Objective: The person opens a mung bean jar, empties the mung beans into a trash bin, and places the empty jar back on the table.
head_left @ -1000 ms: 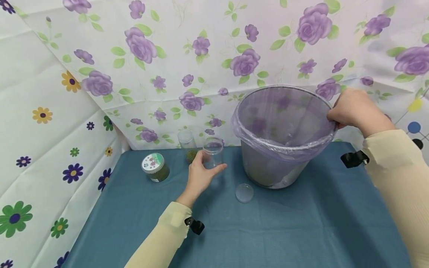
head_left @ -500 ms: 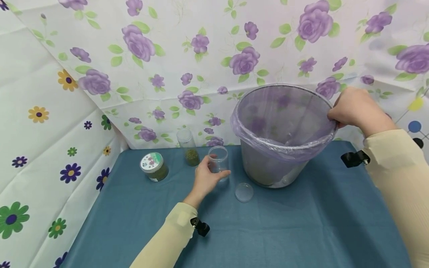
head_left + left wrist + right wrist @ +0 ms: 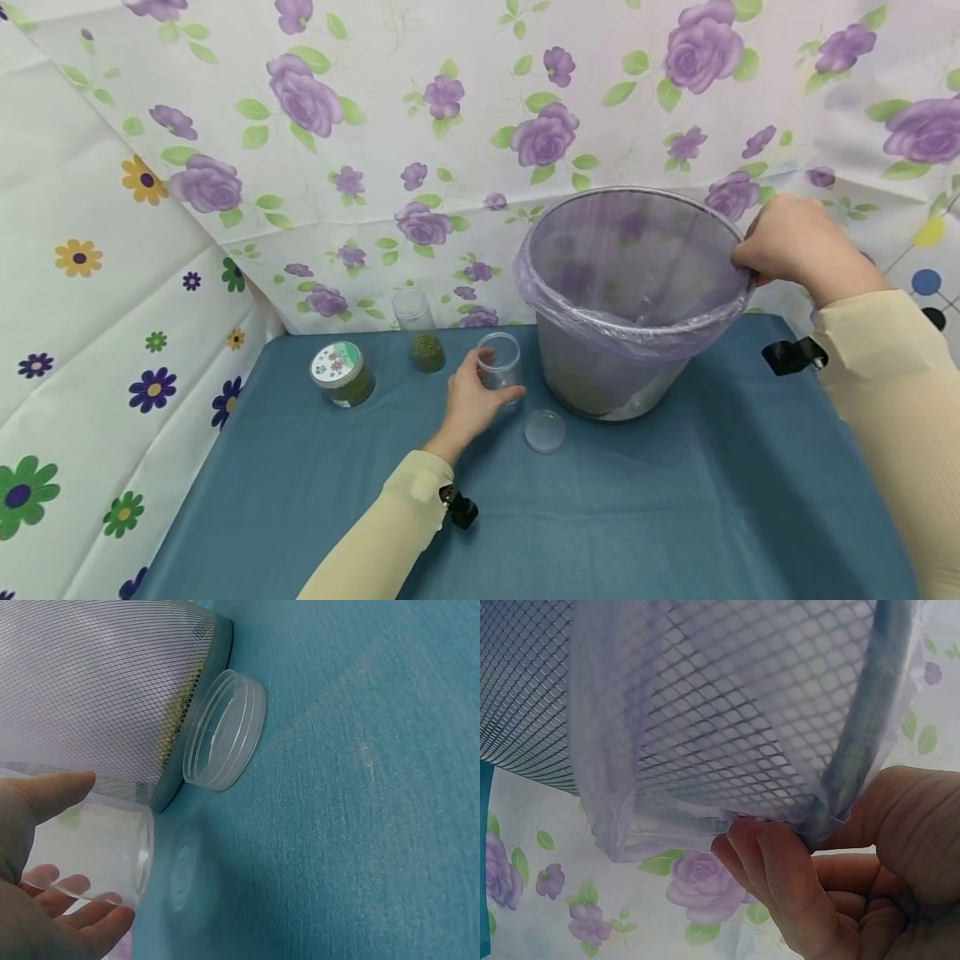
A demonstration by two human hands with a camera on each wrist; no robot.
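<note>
While the right hand (image 3: 795,246) pinches the rim of the mesh bin (image 3: 573,367) through its purple liner (image 3: 633,331), thumb against fingers, the left hand (image 3: 471,396) grips a clear cup (image 3: 502,371), thumb on one side, fingers curled round the other. Cup upright, mouth up, left of the bin, base just off the blue cloth (image 3: 600,517) (gap shows in left wrist view). Clear lid (image 3: 545,431) flat on the cloth near bin's base; tube with green granules (image 3: 427,352) left of cup, jar with printed top (image 3: 352,387) further left, flowered sheet (image 3: 480,158) behind
</note>
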